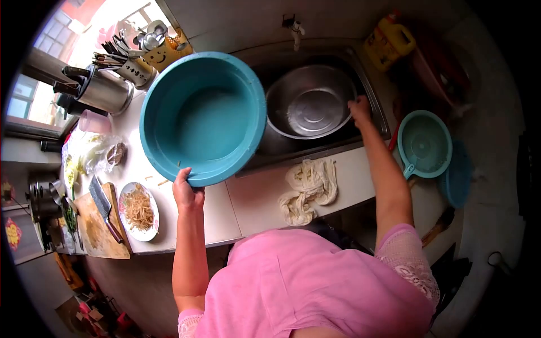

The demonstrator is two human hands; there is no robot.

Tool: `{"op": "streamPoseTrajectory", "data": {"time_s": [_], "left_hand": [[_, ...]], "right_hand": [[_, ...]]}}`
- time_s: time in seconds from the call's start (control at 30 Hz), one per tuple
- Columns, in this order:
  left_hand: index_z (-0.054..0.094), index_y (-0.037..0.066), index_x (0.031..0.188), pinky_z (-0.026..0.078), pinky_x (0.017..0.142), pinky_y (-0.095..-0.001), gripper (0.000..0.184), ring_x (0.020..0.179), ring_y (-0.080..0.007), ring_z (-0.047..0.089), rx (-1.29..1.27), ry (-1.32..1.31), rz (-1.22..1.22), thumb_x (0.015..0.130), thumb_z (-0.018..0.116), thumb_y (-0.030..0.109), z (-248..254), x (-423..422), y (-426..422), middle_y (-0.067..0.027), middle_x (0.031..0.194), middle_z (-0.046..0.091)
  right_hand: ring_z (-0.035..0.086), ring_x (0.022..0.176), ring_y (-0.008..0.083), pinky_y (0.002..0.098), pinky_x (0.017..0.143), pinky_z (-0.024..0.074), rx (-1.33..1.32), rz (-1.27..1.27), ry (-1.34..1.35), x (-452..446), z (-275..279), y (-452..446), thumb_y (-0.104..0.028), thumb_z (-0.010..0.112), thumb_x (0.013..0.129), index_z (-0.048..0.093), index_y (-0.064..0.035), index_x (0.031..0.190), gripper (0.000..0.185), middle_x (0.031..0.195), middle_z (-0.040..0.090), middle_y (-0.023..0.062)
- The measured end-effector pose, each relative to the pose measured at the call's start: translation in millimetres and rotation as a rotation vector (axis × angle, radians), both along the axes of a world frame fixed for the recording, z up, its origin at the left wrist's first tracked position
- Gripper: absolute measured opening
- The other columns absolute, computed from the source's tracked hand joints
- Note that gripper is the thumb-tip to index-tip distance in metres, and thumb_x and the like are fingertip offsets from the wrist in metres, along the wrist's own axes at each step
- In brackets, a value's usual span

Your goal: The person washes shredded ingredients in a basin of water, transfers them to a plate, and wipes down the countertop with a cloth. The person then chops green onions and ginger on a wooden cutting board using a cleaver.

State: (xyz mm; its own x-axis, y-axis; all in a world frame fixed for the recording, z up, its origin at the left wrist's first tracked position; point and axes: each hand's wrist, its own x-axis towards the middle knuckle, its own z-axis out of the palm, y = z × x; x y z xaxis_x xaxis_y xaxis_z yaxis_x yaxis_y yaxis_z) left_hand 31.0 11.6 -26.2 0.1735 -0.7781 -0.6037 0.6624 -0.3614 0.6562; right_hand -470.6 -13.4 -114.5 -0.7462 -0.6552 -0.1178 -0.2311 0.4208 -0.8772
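My left hand (188,191) grips the near rim of a large teal plastic basin (194,121), fingers under and thumb over the edge. The basin is over the counter, left of the sink, and its inside looks bare apart from a small speck near the rim. On the right, my right hand (360,110) is closed on the right rim of a metal basin (315,107) in the sink (369,73). A little water seems to lie in the metal basin. Below the sink, a crumpled cream cloth (310,188) lies on the counter edge.
A plate of shredded food (138,212) sits beside a cutting board (93,231) with a cleaver (104,207). Utensil holders (135,70) stand by the window. A faucet (296,34) hangs above the sink; a yellow jug (389,42) and teal strainer (425,144) are at right.
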Motion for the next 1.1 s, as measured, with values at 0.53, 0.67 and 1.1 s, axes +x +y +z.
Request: {"op": "streamPoseTrajectory", "data": {"time_s": [0.53,0.67,1.1], "left_hand": [[0.040,0.003,0.112,0.055,0.057,-0.0329,0.041,0.080,-0.0242,0.059,-0.054,-0.110,-0.546,0.081,0.058,0.022,14.9,-136.3,-29.1,-0.0154,0.101,0.052],[0.027,0.005,0.132,0.051,0.077,-0.0400,0.061,0.106,-0.0285,0.048,-0.120,-0.107,-0.652,0.084,0.057,0.028,7.5,-115.3,-14.4,-0.0136,0.121,0.042],[0.042,0.005,0.124,0.043,0.090,-0.0395,0.041,0.109,-0.0269,0.045,0.135,0.034,-0.008,0.089,0.048,0.026,-41.1,144.0,163.9,-0.0153,0.121,0.042]], "right_hand": [[0.050,0.103,0.0216,0.0331,0.093,0.0354,-0.084,0.281,-0.719,100.1,63.5,19.6,-0.049,0.057,0.080,0.052,0.0028,0.114,0.062,0.113,0.055,0.0108],[0.060,0.074,0.0228,0.0365,0.066,0.0518,-0.029,0.274,-0.727,64.7,3.0,20.5,-0.019,0.063,0.074,0.056,0.0028,0.101,0.035,0.087,0.061,0.0100],[0.058,0.073,0.0215,0.0359,0.063,0.0501,-0.140,0.033,-0.708,44.2,17.0,73.0,-0.020,0.065,0.068,0.058,-0.0078,0.091,0.027,0.083,0.059,0.0064]]}}
